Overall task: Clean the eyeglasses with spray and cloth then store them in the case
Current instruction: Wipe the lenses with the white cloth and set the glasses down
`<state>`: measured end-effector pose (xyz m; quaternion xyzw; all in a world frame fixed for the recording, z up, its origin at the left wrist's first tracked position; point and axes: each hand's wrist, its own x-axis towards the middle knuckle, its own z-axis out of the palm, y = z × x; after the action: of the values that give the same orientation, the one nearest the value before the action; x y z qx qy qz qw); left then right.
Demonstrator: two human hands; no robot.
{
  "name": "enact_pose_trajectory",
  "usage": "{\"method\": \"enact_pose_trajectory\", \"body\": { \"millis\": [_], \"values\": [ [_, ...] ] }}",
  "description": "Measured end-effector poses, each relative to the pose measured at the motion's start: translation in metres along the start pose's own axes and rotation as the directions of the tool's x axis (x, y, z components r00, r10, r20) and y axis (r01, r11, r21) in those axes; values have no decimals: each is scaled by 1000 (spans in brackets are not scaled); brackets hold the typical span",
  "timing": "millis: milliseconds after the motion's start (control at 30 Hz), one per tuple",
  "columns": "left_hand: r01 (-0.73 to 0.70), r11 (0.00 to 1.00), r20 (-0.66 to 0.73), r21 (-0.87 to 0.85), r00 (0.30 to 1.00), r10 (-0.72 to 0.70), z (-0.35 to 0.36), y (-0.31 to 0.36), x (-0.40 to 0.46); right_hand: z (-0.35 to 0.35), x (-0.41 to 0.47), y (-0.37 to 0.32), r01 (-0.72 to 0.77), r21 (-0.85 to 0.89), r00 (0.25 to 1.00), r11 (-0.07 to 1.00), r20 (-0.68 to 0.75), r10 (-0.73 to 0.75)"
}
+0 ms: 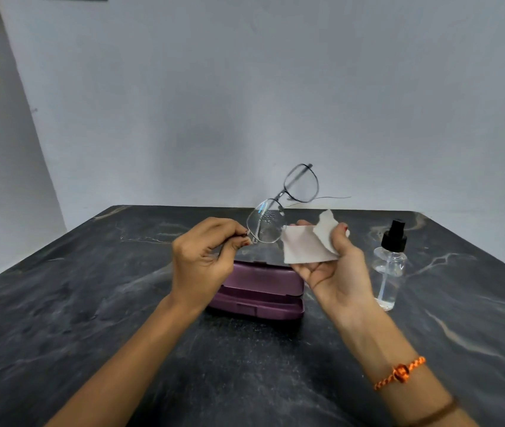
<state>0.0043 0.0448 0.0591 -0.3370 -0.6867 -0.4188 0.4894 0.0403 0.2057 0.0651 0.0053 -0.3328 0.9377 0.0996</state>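
I pinch the eyeglasses (279, 208) at the outer corner of the nearer lens with my left hand (205, 257), thumb and fingertips closed on the thin metal there, because that keeps my skin off the glass and leaves both faces of the lens free. I hold them up above the table (60, 318), tilted so the far lens rises toward the wall — the near lens shows fine droplets, so I judge it is wet and ready for wiping. My right hand (334, 263) lies palm up with the cloth (306, 245) spread over the fingers, the thumb pressing one edge down to hold it; the cloth's free corner just touches or overlaps the rim of the near lens, placed so I can fold it round the glass next. The case (257, 291), purple and closed, sits on the table directly under my hands, near enough to take the glasses once they are dry. The spray bottle (391, 263) stands upright to my right, apart from the case — out of the way, yet within reach. Wiping seems to be just starting; storing is not yet done.
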Motion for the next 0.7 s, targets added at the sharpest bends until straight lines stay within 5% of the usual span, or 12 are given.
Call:
{"method": "enact_pose_trajectory", "body": {
  "millis": [567,700],
  "values": [
    [-49,998,96,-31,994,51,10,10,-7,10,-7,8,-13,160,1000,987,-3,13],
    [-63,998,123,-12,990,64,12,13,-11,10,-10,13,-25,9,998,1000,53,25]
  ]
}}
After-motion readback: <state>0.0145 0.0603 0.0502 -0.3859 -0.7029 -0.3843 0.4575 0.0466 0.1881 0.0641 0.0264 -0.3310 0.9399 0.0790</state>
